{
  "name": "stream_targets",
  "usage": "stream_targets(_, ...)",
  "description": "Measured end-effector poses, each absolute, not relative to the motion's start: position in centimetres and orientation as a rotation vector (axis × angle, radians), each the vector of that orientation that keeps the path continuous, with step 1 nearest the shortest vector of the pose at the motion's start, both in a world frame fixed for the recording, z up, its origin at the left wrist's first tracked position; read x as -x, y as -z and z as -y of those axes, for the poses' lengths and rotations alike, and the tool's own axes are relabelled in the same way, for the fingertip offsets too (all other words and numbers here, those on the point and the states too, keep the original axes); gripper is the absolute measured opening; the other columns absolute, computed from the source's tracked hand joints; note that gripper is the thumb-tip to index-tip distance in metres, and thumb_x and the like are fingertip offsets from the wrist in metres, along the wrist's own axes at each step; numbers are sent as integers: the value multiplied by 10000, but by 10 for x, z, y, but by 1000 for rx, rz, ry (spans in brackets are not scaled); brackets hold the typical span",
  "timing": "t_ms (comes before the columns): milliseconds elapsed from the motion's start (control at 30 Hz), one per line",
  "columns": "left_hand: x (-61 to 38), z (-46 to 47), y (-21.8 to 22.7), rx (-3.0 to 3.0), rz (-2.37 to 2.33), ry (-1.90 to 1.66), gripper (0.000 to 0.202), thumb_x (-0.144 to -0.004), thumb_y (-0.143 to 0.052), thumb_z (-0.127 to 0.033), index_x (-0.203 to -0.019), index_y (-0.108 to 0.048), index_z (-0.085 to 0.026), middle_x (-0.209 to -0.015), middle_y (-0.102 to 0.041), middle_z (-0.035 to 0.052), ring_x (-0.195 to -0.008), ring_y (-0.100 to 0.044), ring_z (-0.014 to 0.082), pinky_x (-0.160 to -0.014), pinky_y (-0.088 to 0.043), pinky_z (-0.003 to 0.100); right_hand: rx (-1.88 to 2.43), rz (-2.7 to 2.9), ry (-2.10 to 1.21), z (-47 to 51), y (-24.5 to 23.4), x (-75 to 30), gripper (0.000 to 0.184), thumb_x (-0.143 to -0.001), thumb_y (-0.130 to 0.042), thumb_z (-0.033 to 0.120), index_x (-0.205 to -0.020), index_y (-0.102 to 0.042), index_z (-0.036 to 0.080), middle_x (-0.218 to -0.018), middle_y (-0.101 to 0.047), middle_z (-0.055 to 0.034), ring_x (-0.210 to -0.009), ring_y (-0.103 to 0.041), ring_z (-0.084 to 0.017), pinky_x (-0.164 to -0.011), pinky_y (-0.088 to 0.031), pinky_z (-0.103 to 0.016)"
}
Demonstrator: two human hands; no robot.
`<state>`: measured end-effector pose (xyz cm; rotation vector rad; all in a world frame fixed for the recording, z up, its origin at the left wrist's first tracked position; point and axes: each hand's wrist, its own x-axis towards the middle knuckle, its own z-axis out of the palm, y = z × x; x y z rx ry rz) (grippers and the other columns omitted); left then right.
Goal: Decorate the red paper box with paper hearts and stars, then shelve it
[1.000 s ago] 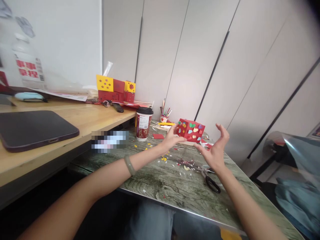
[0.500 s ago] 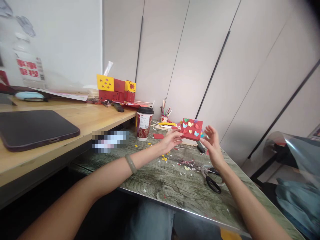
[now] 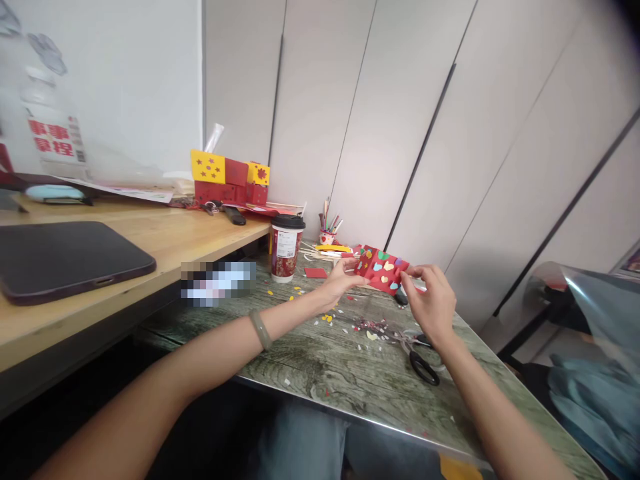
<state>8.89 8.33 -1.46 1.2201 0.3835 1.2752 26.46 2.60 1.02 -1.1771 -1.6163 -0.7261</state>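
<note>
A red paper box (image 3: 383,269) covered in small coloured hearts hangs just above the grey-green table (image 3: 320,373), held between both hands. My left hand (image 3: 340,281) pinches its left edge with thumb and fingers; a green bangle sits on that wrist. My right hand (image 3: 431,303) is closed on the box's right lower corner, fingers curled. Black-handled scissors (image 3: 420,357) lie on the table just under my right wrist. Coloured paper scraps (image 3: 367,328) are scattered below the box.
A paper coffee cup with a black lid (image 3: 287,248) stands left of the box. Behind it are a small pot of pens (image 3: 327,231) and sticks. A higher wooden desk (image 3: 165,240) at left carries a dark tablet (image 3: 65,257) and red-yellow boxes (image 3: 231,179). Blue cloth lies at right.
My right hand, open and away from the box a second ago, has closed on its right corner. The box has been turned and lowered slightly between my hands.
</note>
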Motion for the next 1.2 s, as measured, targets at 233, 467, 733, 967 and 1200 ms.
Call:
stream_targets(233, -90, -92, 22, -1305, -370, -1325, 590, -555, -696, -126, -1096, -467, -177, -1253, -461, 100, -1113, -478, 207, -941, -380, 369, 1274, 1616, 814, -26, -8, -265, 216, -848, -471, 381, -780, -574, 204, -830, -610, -11, -814, -559, -178, -606, -366, -259)
stream_targets(467, -91, -88, 20, -1388, -496, -1377, 653, -498, -727, -96, -1059, -404, -180, -1266, -395, 111, -1159, -417, 223, -915, -392, 352, 1350, 1625, 852, -26, -7, -266, 170, -824, -484, 347, -773, -576, 214, -828, -610, -10, -814, -550, -180, -555, -329, -262)
stream_targets(733, -91, -89, 23, -1428, -508, -1407, 679, -489, -733, -97, -1062, -382, -197, -1255, -381, 106, -1182, -395, 233, -900, -407, 355, 1415, 1627, 827, -28, -5, -265, 185, -804, -476, 360, -747, -581, 219, -821, -613, -10, -811, -548, -187, -523, -298, -256)
stream_targets(967, -91, -90, 23, -1392, -498, -1386, 660, -488, -734, -97, -1050, -404, -198, -1254, -388, 102, -1125, -446, 214, -883, -413, 340, 1355, 1572, 385, -32, -7, -268, 192, -718, -541, 384, -664, -585, 206, -753, -617, -20, -670, -547, -183, -577, -355, -276)
stream_targets(1200, -92, -93, 26, -1389, -541, -1401, 643, -499, -732, -94, -1068, -450, -195, -1195, -480, 76, -1119, -458, 204, -989, -327, 380, 1318, 1543, 130, -34, -8, -268, 202, -708, -539, 378, -678, -593, 185, -698, -625, -20, -548, -521, -144, -528, -390, -253)
